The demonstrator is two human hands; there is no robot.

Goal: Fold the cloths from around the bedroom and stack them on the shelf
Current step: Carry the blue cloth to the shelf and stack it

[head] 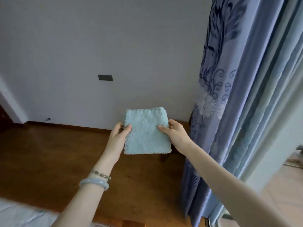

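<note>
Both hands hold one pale blue cloth (146,131) in mid-air above the wooden floor (49,153), in front of a plain wall (98,38). Left hand (118,135) pinches the cloth's left edge, thumb on the near face and fingers behind. Right hand (173,134) pinches the right edge likewise, thumb on the front.

Condition of the cloth: a compact, roughly square shape with doubled scalloped edges along the top, which suggests it is already folded at least once. It touches nothing but the hands.

Surroundings: a blue patterned curtain (229,95) hangs just to the right; a corner of bedding (19,213) shows at lower left. No shelf is in view.

Assessment: the folding step on this cloth appears at or near completion. The next move calls for either one more fold or carrying it flat, layers kept together, to the shelf, whose location cannot be told from here.
</note>
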